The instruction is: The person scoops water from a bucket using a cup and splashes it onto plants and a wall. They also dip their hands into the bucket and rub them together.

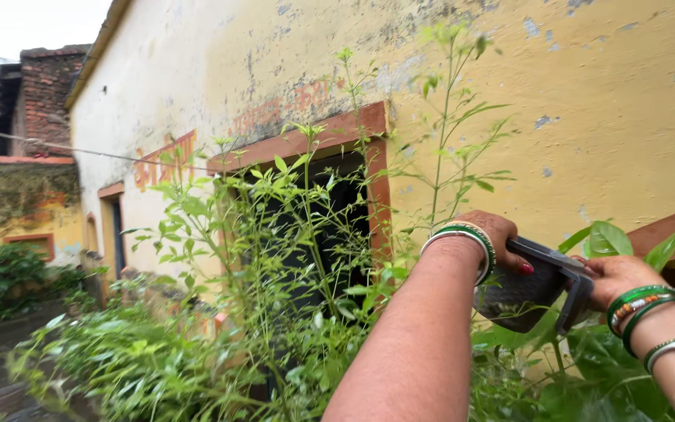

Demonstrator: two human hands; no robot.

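1. Yellow wall (587, 70) fills the upper right of the frame; a dark window (314, 227) with a red-brown frame sits at centre.
2. Tall green plants (275, 258) spread across the lower half, in front of the window.
3. Our left hand (494, 234), bangles at the wrist, grip clenched on the upper edge of a dark grey pouch (521, 293) at lower right.
4. Our right hand (615, 277) grasps the pouch's right end.
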